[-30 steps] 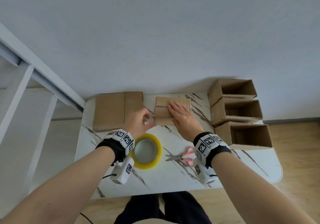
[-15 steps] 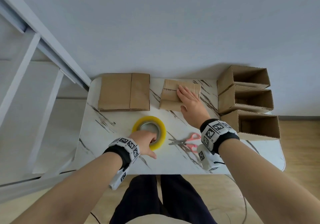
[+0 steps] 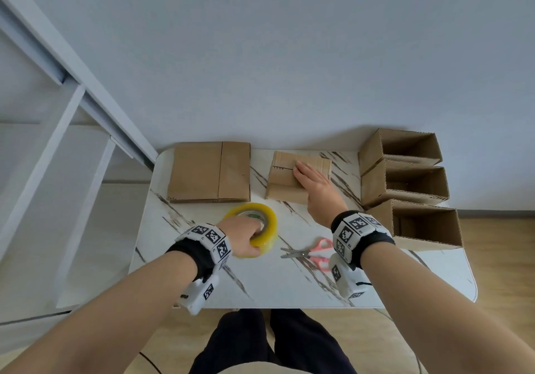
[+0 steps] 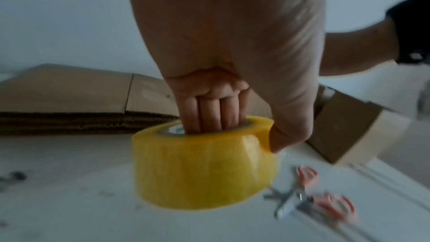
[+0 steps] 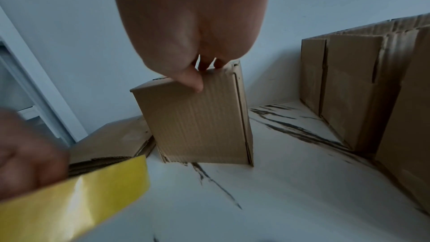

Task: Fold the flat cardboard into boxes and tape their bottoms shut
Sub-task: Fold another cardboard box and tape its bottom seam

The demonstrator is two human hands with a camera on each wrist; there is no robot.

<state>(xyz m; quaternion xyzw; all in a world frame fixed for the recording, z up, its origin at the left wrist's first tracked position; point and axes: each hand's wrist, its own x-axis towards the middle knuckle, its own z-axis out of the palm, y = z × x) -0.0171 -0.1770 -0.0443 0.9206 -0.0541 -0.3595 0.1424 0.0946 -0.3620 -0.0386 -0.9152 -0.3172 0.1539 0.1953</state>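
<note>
Cardboard is what we are working on: the folded box [image 3: 285,181] stands bottom-up toward the back of the marble table [image 3: 289,284], between the stack of flat cardboard [image 3: 208,172] on its left and the three finished boxes [image 3: 405,185] lying on their sides along the right edge. Our right hand [image 3: 314,187] lies flat on top of it, fingers straight and close together, holding the closed flaps down; from the right wrist view the thumb rests on the upper edge of the near wall. Our left hand [image 3: 243,236] has taken the yellow tape roll [image 3: 265,229]: in the left wrist view the fingers [image 4: 214,115] are pushed together down into the core while the thumb clamps the outer rim. That picture is blurred, so we cannot say for sure whether the roll has left the table. We judge the step to be fetching tape for this box's bottom seam, with folding done and sealing not begun. Next we would need to bring the roll to the box, find the loose tape end, and lay a strip along the slit where the flaps meet, keeping pressure on the flaps so they do not spring open. The scissors [image 3: 308,252] lie just to the right of the roll, near our right wrist, ready for the cut.
</note>
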